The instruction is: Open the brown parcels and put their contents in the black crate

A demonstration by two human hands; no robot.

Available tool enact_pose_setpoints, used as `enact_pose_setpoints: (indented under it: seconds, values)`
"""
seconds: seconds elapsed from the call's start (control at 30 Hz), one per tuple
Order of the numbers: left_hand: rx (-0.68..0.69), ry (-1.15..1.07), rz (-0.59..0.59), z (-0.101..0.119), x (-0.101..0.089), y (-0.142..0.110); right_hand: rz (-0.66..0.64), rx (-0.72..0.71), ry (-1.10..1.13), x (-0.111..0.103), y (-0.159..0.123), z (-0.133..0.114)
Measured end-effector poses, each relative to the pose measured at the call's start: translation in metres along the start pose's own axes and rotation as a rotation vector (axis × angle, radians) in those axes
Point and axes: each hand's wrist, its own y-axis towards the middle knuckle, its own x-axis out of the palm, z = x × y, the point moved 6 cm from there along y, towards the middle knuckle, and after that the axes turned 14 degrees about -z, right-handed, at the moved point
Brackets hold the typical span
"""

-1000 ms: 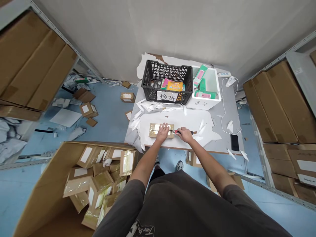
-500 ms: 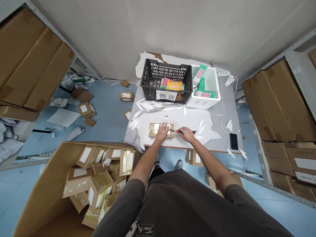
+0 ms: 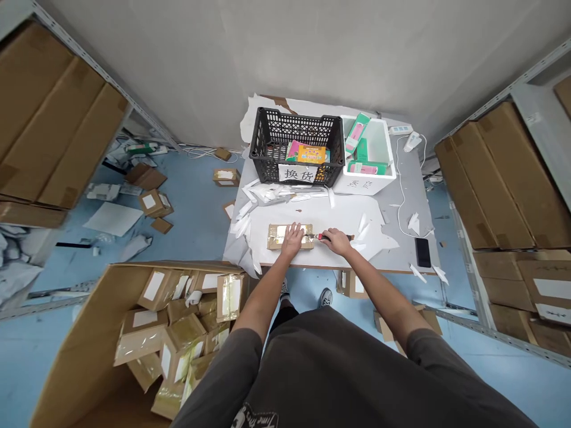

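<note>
My left hand [image 3: 292,239] lies on a small cardboard parcel [image 3: 285,236] wrapped in shiny tape, pressing it down on a white paper sheet [image 3: 357,208]. My right hand [image 3: 337,241] grips a utility knife [image 3: 322,237] with a red and black handle. Its blade tip touches the parcel's right end, close to my left hand. The blade itself is too small to make out clearly.
Behind the sheet stand a black plastic crate [image 3: 297,145] with a sign and a white foam box [image 3: 366,157] of green-and-pink cartons. A phone [image 3: 423,252] lies at the grey table's right. An open carton [image 3: 134,333] of parcels sits lower left; cartons fill shelves on both sides.
The whole view has shifted slightly as my head moved. Both hands stay in about the same place on the parcel, with the knife still at its right end.
</note>
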Motion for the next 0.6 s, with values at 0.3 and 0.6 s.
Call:
enact_pose_setpoints:
  seconds: [0.3,0.6]
  values:
    - [-0.021,-0.009,-0.024,-0.001,0.001,-0.001,0.022,0.033,0.052,0.012,-0.016,0.014]
    - [-0.045,0.012,-0.002,0.0,-0.006,0.0,-0.02,-0.034,0.064,0.006,-0.008,0.012]
